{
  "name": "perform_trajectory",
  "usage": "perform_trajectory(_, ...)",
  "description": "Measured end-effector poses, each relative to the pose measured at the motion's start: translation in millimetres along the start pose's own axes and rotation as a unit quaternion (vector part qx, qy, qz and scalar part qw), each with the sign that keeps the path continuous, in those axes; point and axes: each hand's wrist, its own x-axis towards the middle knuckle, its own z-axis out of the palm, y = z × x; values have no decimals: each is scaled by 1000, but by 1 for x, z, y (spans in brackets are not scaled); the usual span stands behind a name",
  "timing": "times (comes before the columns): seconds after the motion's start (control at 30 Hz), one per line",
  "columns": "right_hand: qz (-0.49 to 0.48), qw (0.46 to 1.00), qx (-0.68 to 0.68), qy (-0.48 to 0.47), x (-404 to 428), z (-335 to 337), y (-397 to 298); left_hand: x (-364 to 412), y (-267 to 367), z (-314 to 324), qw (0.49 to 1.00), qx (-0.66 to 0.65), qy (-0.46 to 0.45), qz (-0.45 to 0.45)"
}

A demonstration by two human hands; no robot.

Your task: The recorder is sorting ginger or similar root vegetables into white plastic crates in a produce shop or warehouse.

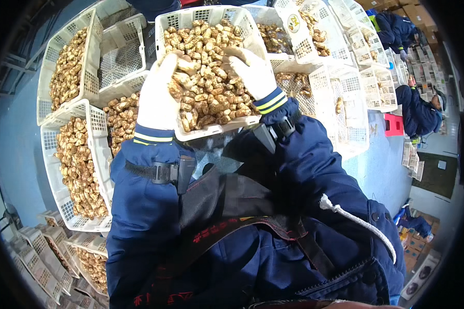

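Observation:
A white perforated plastic crate (pixel 216 129) stands before me, heaped with knobbly brown-and-cream tubers or roots (pixel 208 92). My left hand (pixel 160 89), in a pale glove, is at the crate's left side, its fingers curled around a few of the pieces. Over the right part of the heap is my right hand (pixel 251 69), also gloved, with its thumb and fingers bent around a brown piece that shows only in part. Both palms face inward, and the hands are apart.
Left are crates of similar pieces (pixel 77 189) and a crate with a bare mesh bottom (pixel 121 61). Sparsely filled crates (pixel 340 112) stand at the right. Farther right, a person (pixel 421 110) sits near a red stool (pixel 393 124); other people are beyond.

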Motion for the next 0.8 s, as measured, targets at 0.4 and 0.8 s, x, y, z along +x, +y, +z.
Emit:
perform_trajectory(0.4,152,788,-573,-165,12,61,125,-5,17,-6,997,-73,31,-11)
perform_trajectory(0.8,166,761,-571,-259,-8,42,116,-2,-1,-25,976,198,48,75)
